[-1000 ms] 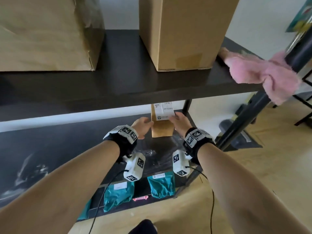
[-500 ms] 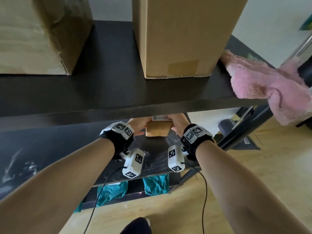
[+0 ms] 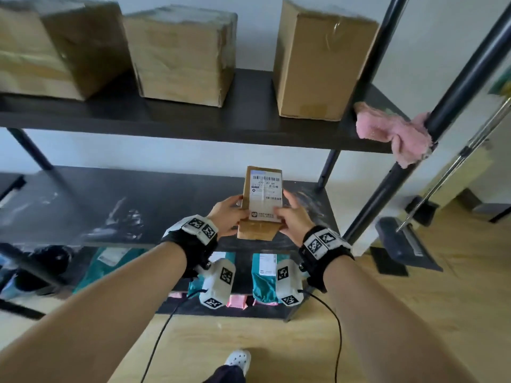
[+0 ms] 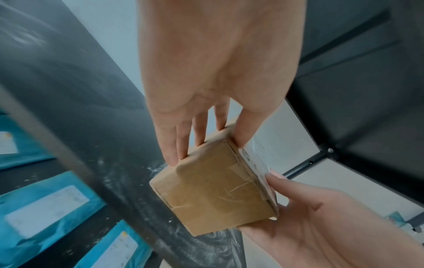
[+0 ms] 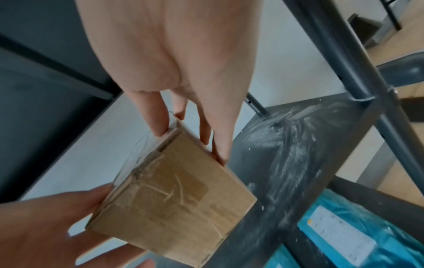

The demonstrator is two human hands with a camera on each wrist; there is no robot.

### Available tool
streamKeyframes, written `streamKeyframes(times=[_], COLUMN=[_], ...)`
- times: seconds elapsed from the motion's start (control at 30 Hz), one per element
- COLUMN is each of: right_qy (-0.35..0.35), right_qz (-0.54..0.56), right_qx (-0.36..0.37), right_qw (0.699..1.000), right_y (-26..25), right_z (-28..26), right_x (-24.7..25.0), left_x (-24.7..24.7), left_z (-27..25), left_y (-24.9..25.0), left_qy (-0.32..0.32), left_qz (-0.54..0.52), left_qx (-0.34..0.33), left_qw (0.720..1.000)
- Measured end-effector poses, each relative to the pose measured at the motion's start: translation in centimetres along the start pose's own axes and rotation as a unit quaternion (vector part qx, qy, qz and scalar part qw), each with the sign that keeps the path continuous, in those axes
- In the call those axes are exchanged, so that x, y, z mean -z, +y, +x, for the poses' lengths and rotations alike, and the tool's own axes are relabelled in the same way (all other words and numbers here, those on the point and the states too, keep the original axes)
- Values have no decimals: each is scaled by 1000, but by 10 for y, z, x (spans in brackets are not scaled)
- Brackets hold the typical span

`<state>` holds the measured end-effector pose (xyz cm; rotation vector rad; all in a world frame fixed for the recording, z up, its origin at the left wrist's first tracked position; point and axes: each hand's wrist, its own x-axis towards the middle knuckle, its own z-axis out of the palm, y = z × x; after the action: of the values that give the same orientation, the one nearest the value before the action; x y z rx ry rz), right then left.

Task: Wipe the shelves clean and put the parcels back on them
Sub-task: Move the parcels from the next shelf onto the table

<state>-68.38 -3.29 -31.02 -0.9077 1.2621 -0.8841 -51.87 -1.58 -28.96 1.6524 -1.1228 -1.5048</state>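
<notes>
A small brown cardboard parcel (image 3: 261, 205) with a white shipping label is held between both hands, in the air over the front right of the dusty middle shelf (image 3: 116, 205). My left hand (image 3: 231, 217) grips its left side and my right hand (image 3: 290, 217) grips its right side. In the left wrist view my left fingers (image 4: 183, 145) lie along the parcel (image 4: 218, 190). In the right wrist view my right fingers (image 5: 158, 123) clasp the parcel (image 5: 174, 204). A pink cloth (image 3: 392, 134) lies on the right end of the upper shelf (image 3: 249, 128).
Three large cardboard boxes (image 3: 182, 51) stand on the upper shelf. Teal mailer bags (image 3: 264, 277) lie on the bottom shelf. White dust smears (image 5: 286, 145) cover the middle shelf. A black upright post (image 3: 431, 128) runs along the right side, with wooden floor (image 3: 414, 327) beyond it.
Both hands kept hold of the parcel and drew it out from under the upper shelf towards me, its label now facing up. The head view pulled back, showing more of the shelves.
</notes>
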Motion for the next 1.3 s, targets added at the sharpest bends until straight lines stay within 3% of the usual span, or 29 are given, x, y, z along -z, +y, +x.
streamKeyframes(times=[0.33,0.73,1.03,1.3], right_qy=[-116,-243,-260,-276], right_qz=[-65,-106,-122,-107], right_qx=[6,-22,-45,-54], right_qw=[991,964,957,954], right_y=[49,122,151,149], right_z=[-82,-126,-139,-102], right_x=[-130,-384,-544,-655], left_x=[100,318,471,580], left_z=[-131,-238,-271,-245], left_y=[-80,-189,-245,-262], left_qy=[134,222,228,237], left_qz=[-88,-132,-144,-173], left_qx=[23,70,111,117], left_qw=[987,963,957,949])
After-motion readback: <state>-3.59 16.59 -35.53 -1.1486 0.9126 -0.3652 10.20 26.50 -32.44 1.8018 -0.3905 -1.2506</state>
